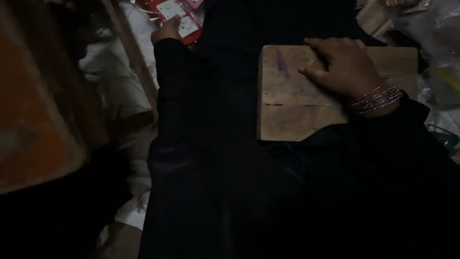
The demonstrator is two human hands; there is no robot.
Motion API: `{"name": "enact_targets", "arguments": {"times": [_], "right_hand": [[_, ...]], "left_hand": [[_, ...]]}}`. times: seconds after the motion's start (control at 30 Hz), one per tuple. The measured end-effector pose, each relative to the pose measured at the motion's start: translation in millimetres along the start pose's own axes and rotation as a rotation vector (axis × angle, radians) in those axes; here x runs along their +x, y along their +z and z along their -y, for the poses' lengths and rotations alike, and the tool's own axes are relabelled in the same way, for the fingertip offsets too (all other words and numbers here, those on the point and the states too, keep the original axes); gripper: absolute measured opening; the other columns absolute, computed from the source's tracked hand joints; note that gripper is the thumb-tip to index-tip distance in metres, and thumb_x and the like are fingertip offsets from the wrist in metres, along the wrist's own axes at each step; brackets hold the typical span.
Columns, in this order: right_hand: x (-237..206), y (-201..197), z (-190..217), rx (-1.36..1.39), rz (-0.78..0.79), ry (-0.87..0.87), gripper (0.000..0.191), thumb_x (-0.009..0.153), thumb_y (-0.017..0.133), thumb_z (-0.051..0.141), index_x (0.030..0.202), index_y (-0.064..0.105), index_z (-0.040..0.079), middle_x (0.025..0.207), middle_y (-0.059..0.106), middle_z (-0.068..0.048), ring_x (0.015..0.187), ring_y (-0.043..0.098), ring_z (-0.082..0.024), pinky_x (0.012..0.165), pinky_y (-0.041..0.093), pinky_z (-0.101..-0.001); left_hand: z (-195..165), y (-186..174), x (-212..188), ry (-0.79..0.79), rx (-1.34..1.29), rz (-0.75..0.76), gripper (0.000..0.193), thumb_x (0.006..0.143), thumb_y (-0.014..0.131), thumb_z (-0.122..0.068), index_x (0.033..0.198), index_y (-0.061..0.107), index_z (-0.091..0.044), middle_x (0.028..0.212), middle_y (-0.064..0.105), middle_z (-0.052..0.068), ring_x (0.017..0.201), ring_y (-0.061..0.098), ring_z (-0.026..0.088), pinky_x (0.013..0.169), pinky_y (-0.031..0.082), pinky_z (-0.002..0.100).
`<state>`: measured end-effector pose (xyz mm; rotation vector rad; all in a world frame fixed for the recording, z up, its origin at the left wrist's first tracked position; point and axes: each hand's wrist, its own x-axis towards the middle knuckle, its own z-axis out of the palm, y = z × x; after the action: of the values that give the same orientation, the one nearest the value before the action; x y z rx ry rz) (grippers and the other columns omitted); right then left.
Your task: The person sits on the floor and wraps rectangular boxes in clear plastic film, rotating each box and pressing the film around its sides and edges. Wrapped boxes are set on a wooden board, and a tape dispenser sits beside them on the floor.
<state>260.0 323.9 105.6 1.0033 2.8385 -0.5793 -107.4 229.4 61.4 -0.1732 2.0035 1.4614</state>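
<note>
1. Dark cloth [230,192]: black garment over the seated person's lap, filling the near and middle of the scene; folds barely readable in the dim light.

2. Orange object [28,120]: large blurred orange shape at the near left edge, its kind not discernible.

3. White sheeting [115,91]: pale crumpled material on the floor at left, between the orange object and the lap.

4. Wooden board [292,96]: flat rectangular slab resting on the lap at centre right, with 1 horizontal crack across it and a faint purple mark near its far left corner.

5. Right hand [345,67]: lies palm down on the far right part of the wooden board, fingers loosely spread and pointing left, gripping nothing; thumb on the board face. Bangles [376,98]: a band of thin beaded rings at the wrist.

6. Left hand [166,31]: at far left, beyond a black sleeve, fingers curled with the tips touching a red card [175,14]; whether it grips the card cannot be told.

7. Red card: red packet with white panels lying on the floor at the far left, well apart from the board.

8. Wooden sticks [376,17]: pale stack at far right, beside clear plastic bags [443,43].
</note>
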Motion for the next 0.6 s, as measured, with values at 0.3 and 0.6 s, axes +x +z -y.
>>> {"name": "enact_targets", "arguments": {"times": [0.3,0.6], "right_hand": [[-36,-15,-13,-0.024,-0.087,0.07,0.073,0.095,0.076,0.046,0.156,0.054,0.011,0.141,0.063,-0.021,0.123,0.06,-0.042,0.099,0.048,-0.0584],[-133,-37,-24,-0.07,-0.155,0.419,0.071,0.098,0.078,0.044,0.15,0.053,0.001,0.133,0.063,-0.029,0.107,0.067,-0.048,0.087,0.054,-0.0582]], "left_hand": [[24,-83,-60,0.18,-0.597,0.545,0.039,0.093,0.07,-0.023,0.124,0.066,0.001,0.114,0.075,0.016,0.102,0.074,0.029,0.09,0.063,0.042],[105,-66,-199,0.059,-0.414,0.807,0.047,0.089,0.077,-0.017,0.127,0.059,0.005,0.108,0.075,0.016,0.094,0.076,0.024,0.083,0.064,0.038]]}}
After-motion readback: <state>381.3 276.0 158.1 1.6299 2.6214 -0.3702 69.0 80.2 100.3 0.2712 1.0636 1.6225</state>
